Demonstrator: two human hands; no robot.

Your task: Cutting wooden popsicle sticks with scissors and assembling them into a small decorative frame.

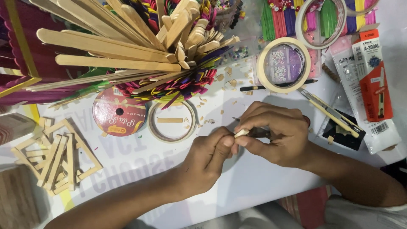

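My left hand [207,159] pinches a small pale wooden stick piece [241,132] between thumb and fingers near the middle of the white table [140,161]. My right hand [275,133] grips a dark cutting tool [256,132] whose tip meets that piece. Both hands touch each other over the table. Small wood chips [229,80] lie scattered just beyond the hands.
A cup of plain and coloured craft sticks [169,51] stands at the back. A red ribbon spool [118,112], a tape ring [171,121] and a larger tape roll [283,65] lie nearby. A glued stick frame [59,157] sits left. Cutter packaging [373,85] lies right.
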